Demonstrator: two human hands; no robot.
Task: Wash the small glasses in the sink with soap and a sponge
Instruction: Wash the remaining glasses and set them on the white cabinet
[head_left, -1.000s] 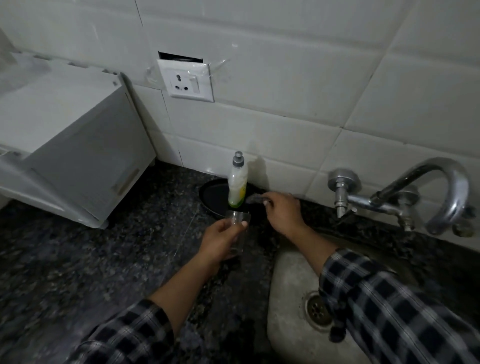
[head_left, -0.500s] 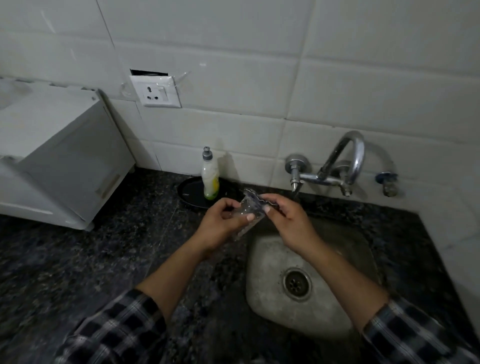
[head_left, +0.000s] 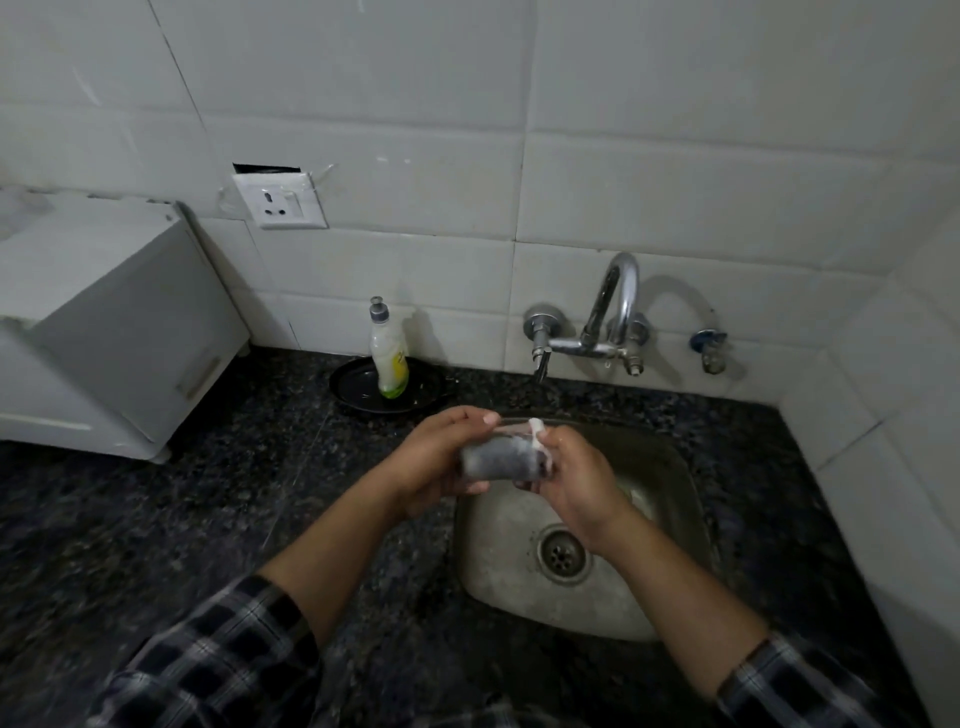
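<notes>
Black speckled counter (head_left: 156, 519); white tiles (head_left: 623, 182); checked sleeves (head_left: 218, 660); yellow-green soap bottle (head_left: 388, 358).

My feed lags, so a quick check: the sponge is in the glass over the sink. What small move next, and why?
Probably twist the dark grey sponge round inside the small clear glass. The left hand grips the glass on its side over the steel sink, the right hand pinches the sponge at its mouth, and white foam shows only there, so scrubbing seems barely begun.
</notes>
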